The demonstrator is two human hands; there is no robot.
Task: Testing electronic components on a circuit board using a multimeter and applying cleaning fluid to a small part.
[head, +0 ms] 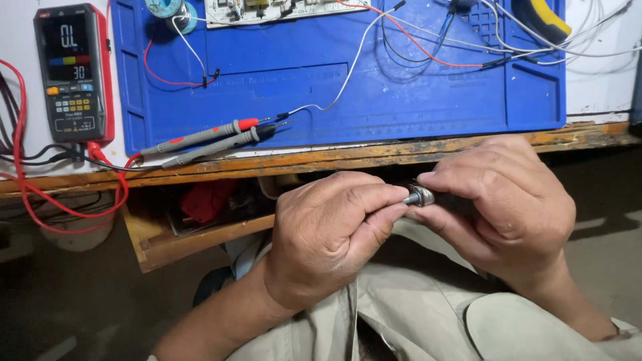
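Both hands pinch a small metal part below the workbench's front edge.

The left hand [328,234] and right hand [501,200] close fingertips on the metal part [420,196]; two probes [214,139] lie at the blue mat's [401,87] front edge, a multimeter [72,70] sits near the bench's left end.

Multimeter [72,70] left, two probes [214,139] on blue mat [414,93], circuit board [281,10] top.

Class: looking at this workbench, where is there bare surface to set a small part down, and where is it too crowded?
Free: the middle of the blue mat, between the probes and the right-hand wire tangle. Also its lower right corner. Crowded: the mat's top edge with the circuit board and solder spool, and the left edge by the multimeter.
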